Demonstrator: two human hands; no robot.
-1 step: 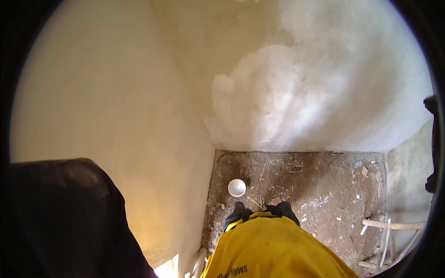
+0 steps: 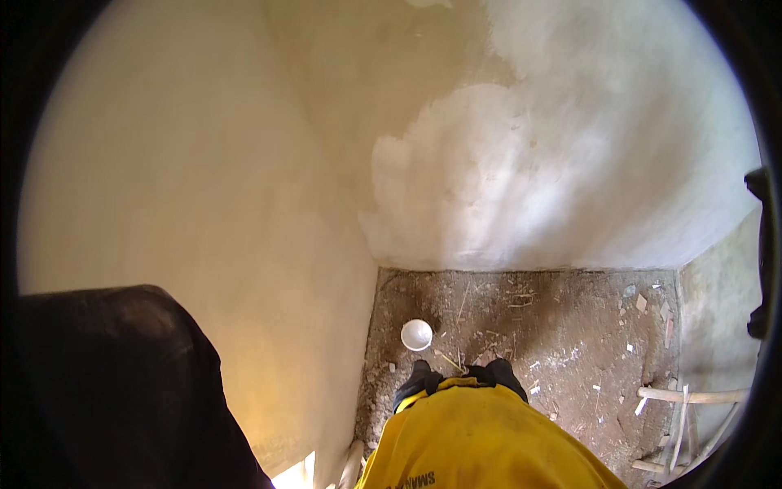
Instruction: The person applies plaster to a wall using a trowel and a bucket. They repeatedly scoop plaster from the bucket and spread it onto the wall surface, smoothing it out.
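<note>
Bowl (image 2: 416, 334), white, sits on dirt floor (image 2: 570, 326) by boots (image 2: 423, 379); neither hand apparently visible.

head cam, single view | we look steeply down fr standing ht | faces room corner: walls (image 2: 204, 187) top, dirt floor (image 2: 570, 342) far below | fisheye rim dark

- No hand in view; dark sleeve (image 2: 106, 391) fills the lower left.
- Plastered walls (image 2: 505, 179) close the corner ahead and left.
- Floor (image 2: 562, 326): white bowl (image 2: 416, 334) by the shoes (image 2: 460, 379); wooden sticks (image 2: 684, 407) obstruct the right.
</note>
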